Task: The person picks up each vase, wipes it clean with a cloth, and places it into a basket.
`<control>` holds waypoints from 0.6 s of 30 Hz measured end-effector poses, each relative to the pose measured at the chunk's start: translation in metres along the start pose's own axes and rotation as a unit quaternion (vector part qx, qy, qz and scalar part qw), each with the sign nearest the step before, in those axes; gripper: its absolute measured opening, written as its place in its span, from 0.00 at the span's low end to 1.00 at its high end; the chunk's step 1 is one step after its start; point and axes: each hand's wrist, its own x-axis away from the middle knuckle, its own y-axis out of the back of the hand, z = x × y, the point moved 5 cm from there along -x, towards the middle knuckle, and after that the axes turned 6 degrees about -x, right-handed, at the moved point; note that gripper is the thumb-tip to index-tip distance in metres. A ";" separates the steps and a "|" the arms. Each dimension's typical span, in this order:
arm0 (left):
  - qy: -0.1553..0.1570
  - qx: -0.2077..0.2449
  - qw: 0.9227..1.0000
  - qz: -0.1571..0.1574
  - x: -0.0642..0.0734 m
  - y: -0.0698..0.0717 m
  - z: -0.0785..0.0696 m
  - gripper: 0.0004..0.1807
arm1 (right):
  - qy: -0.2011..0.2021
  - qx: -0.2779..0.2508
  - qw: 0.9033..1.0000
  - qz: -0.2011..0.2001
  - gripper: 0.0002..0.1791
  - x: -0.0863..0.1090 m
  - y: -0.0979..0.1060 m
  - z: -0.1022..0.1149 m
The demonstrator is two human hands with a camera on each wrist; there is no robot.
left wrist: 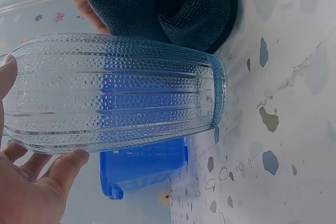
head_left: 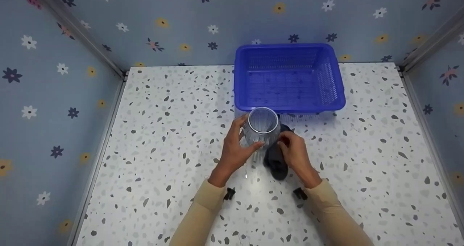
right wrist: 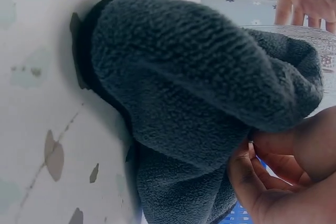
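A clear ribbed glass vase (head_left: 261,130) stands upright on the table, its round mouth facing up. My left hand (head_left: 235,146) grips it around the upper part, thumb on the near side and fingers on the far left. In the left wrist view the vase (left wrist: 121,93) shows dotted, textured panels and a narrower base. Just right of it lies a bunched dark grey towel (head_left: 277,162), plush in the right wrist view. My right hand (head_left: 295,150) pinches a fold of this towel (right wrist: 178,87) between thumb and fingers. The towel's far end is partly hidden by the vase and the hand.
Behind the vase sits a blue plastic basket (head_left: 290,110) with perforated walls, against the flowered back panel (head_left: 181,21). The speckled white table (head_left: 174,130) has flowered panels at its left and right too. Small black pieces (head_left: 230,193) show beside both wrists.
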 end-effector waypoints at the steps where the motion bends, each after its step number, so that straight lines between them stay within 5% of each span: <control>1: -0.002 0.002 1.000 -0.001 0.000 0.000 0.000 0.49 | 0.000 -0.002 1.000 -0.001 0.07 0.000 0.001 0.001; 18: -0.009 -0.008 1.000 -0.008 -0.001 0.001 0.000 0.48 | 0.034 -0.104 0.993 -0.038 0.08 0.001 0.034 0.045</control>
